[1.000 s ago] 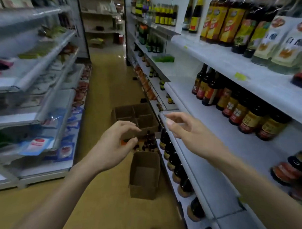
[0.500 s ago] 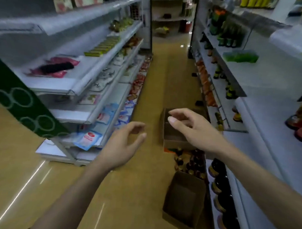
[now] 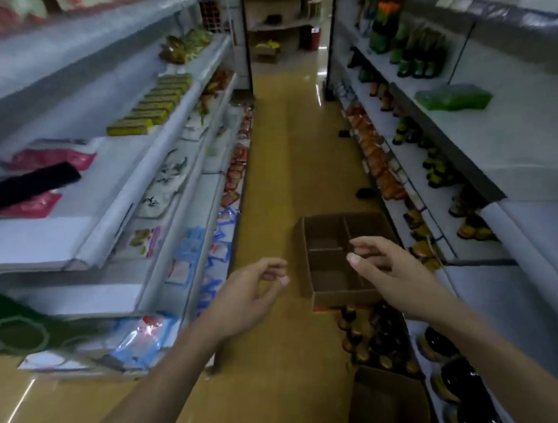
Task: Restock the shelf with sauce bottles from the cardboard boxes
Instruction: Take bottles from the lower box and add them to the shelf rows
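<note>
Both my hands are out over the aisle floor and hold nothing. My left hand [image 3: 249, 299] has loosely curled fingers. My right hand [image 3: 392, 275] reaches forward with relaxed fingers, above an open cardboard box [image 3: 308, 244] with dividers that looks empty. Just nearer, a group of dark sauce bottles [image 3: 374, 335] stands on the floor, with a cardboard flap [image 3: 388, 405] in front of them. More dark bottles [image 3: 455, 379] line the bottom shelf at the right. The white shelf [image 3: 505, 301] above them is bare here.
Shelving runs down both sides of a narrow yellow-floored aisle [image 3: 283, 154]. The left shelves [image 3: 165, 163] hold flat packets and bags. The right shelves [image 3: 411, 89] further along hold green bottles, a green pack and orange packets. Small dark things lie on the floor by the right shelf.
My view has swung left and down, away from the stocked right shelf toward the aisle and boxes. Both hands stayed out in front, holding nothing, with the right now over the divided box.
</note>
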Tool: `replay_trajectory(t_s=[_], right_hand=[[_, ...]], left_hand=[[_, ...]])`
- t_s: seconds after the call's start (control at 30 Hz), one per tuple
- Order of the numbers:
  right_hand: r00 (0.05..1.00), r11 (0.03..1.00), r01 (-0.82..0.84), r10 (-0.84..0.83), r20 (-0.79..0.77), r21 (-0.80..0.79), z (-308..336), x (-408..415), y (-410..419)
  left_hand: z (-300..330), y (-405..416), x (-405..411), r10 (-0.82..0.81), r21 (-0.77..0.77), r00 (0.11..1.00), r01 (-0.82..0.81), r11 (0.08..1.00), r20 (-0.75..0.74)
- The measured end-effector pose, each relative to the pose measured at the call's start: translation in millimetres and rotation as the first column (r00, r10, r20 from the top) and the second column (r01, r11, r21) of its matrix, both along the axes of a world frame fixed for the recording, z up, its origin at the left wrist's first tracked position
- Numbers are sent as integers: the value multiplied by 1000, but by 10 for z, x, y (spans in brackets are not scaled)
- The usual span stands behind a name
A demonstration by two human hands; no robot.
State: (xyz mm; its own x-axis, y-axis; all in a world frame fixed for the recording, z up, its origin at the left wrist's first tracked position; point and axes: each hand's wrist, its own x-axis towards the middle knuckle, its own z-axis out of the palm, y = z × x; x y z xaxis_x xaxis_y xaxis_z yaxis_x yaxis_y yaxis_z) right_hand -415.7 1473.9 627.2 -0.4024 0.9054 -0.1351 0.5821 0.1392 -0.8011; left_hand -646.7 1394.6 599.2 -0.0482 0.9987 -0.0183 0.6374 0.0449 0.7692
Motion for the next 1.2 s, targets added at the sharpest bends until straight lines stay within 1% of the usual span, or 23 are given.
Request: replay_trajectory(t_s=[0.1, 0.23, 0.3, 0.4, 0.47, 0.57, 0.67, 0.77, 0.87, 0.97, 1.03, 1.13, 1.2], right_hand=[[990, 990, 135, -136, -31, -26, -33, 7, 198], [946, 947, 313, -317, -70, -67, -135, 219, 392], [916, 918, 390, -395, -74, -66, -225, 356, 503], [866, 870, 485, -492, -92, -88, -420, 537, 727], [846, 850, 519, -526, -91, -94, -567, 615, 923], [804, 810, 575, -585, -108, -111, -835, 727, 1332], [764, 769, 612, -635, -114, -182, -1090, 840, 1639], [733, 728, 654, -677, -66, -209, -1369, 1003, 1849], [660, 647, 724, -750, -30, -241, -1689, 1167, 1948], [594, 575, 771, -804, -16, -273, -2050, 1279, 2001], [560, 537, 794, -828, 1, -285, -2344, 1338, 2034], [539, 502, 817, -839, 71, -284, -2820, 1420, 2097], [525, 481, 825, -846, 88, -298, -3202, 1455, 2146]], left_hand=[[-42, 608, -102, -155, -18, 988, 155, 988, 5], [-153, 1339, 113, -325, -17, 945, 326, 945, 36], [-227, 1632, 279, -407, -35, 911, 409, 912, 60], [-383, 2043, 500, -524, -82, 850, 527, 846, 52], [-490, 2340, 602, -558, -109, 828, 560, 821, 48], [-695, 2848, 772, -562, -120, 826, 563, 818, 42], [-929, 3228, 978, -581, -183, 813, 579, 795, 47], [-1264, 3522, 1208, -626, -235, 779, 615, 753, 30], [-1610, 3689, 1417, -678, -309, 734, 654, 690, 37], [-2000, 3892, 1661, -741, -366, 668, 708, 604, 68], [-2305, 4040, 1837, -754, -387, 651, 719, 578, 83], [-2792, 4189, 2112, -781, -402, 615, 746, 531, 108], [-3153, 4248, 2260, -797, -408, 588, 767, 496, 138]])
